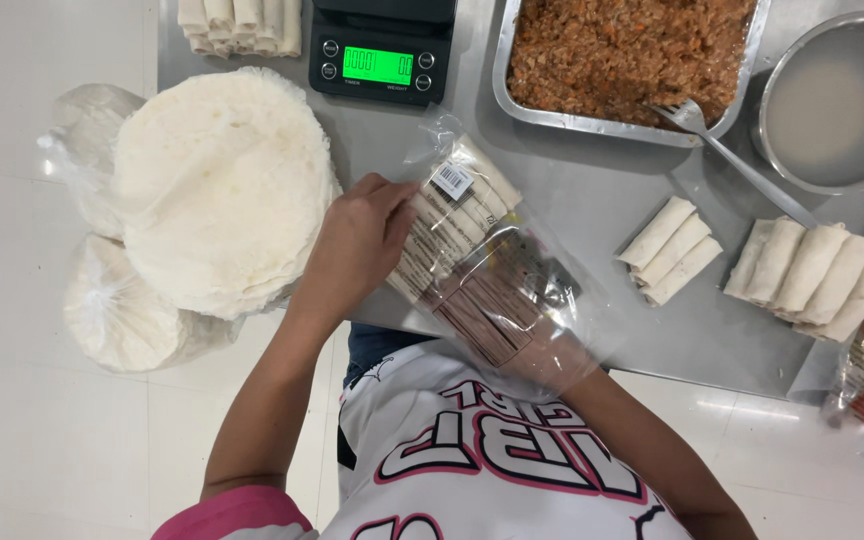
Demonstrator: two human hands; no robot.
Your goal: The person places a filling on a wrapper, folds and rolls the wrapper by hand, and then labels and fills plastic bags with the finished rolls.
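Bagging step: left hand [357,245] grips rolls in clear bag [487,270]; right hand [552,365] (inside bag) holds it; next, steady seating.

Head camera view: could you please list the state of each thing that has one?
Plastic bag: open, part-filled with rolls, held by both hands.
Left hand: pressing the bag's rolls.
Right hand: inside the bag.
Scale: switched on.
Tray: full of filling.
Fork: resting in tray.
Bowl: holds cloudy liquid.

Glossy clear plastic bag [497,270], brushed metal table [592,200], matt floury wrappers [217,185]
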